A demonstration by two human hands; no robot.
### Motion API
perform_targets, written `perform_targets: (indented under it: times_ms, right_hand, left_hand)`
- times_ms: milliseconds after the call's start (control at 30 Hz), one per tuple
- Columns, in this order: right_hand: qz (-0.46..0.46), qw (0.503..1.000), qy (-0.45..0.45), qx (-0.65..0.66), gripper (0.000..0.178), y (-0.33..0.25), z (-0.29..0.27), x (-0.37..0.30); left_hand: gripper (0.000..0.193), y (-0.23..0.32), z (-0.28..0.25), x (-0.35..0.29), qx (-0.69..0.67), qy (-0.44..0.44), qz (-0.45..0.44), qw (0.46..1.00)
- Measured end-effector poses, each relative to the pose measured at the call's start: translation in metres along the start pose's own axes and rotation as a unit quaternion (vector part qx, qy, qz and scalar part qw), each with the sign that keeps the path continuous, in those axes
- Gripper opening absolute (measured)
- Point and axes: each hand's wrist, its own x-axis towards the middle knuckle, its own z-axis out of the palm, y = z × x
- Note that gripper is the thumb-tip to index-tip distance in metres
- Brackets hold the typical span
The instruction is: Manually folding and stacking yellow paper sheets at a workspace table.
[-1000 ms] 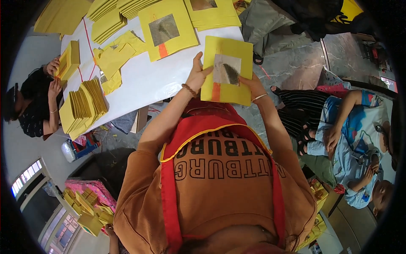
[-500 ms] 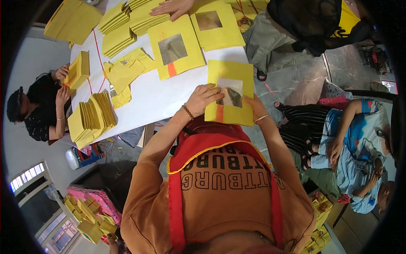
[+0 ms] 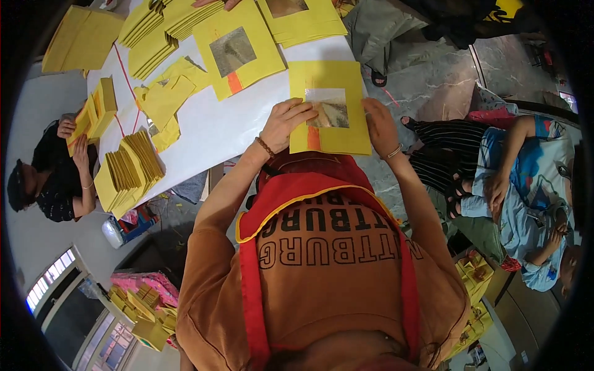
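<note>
I see shirt lettering (image 3: 322,217) mid-frame; above, left hand (image 3: 284,125) clamps yellow folder (image 3: 328,106); right hand (image 3: 380,127) touches its edge, grip unclear.

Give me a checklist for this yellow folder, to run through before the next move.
1. Left hand on the yellow folder: ok, it lies over the left edge.
2. Right hand firmly on the folder: cannot tell; it is at the right edge, but its grip is unclear.
3. Picture patch uncovered: not ok, the left fingers overlap its left side.
4. Orange strip in sight below the patch: ok.
5. Co-worker's hand at the left side of the white table away from this folder: ok.
6. Back of the folder: cannot tell, it faces away.
</note>
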Motion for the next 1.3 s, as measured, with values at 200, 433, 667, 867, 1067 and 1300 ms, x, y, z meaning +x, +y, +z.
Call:
perform_targets:
  times_ms: [200, 433, 667, 867, 1067, 1300]
  right_hand:
    - [-0.119, 0.982, -0.149, -0.007, 0.031, 0.002, -0.004, 0.005]
    - [0.005, 0.976, -0.183, 0.118, 0.024, 0.022, 0.013, 0.007]
    - [0.287, 0.926, -0.062, 0.238, 0.027, 0.008, 0.025, 0.020]
    - [0.313, 0.912, -0.006, 0.264, 0.029, 0.024, 0.040, 0.021]
    - [0.370, 0.909, 0.036, 0.189, 0.040, -0.008, 0.035, 0.030]
    - [0.303, 0.947, 0.037, 0.094, 0.041, -0.016, 0.039, 0.031]
  left_hand:
    - [0.038, 0.004, -0.012, 0.004, -0.026, -0.038, -0.008, 0.999]
    - [0.027, -0.003, -0.015, 0.015, -0.098, -0.044, -0.090, 0.990]
    - [0.030, 0.002, -0.009, 0.044, -0.123, 0.028, -0.326, 0.937]
    - [0.032, 0.000, -0.004, 0.052, -0.114, 0.059, -0.410, 0.903]
    - [0.038, -0.004, -0.002, 0.055, -0.037, 0.041, -0.413, 0.909]
    - [0.045, 0.004, -0.005, 0.058, -0.037, 0.058, -0.411, 0.909]
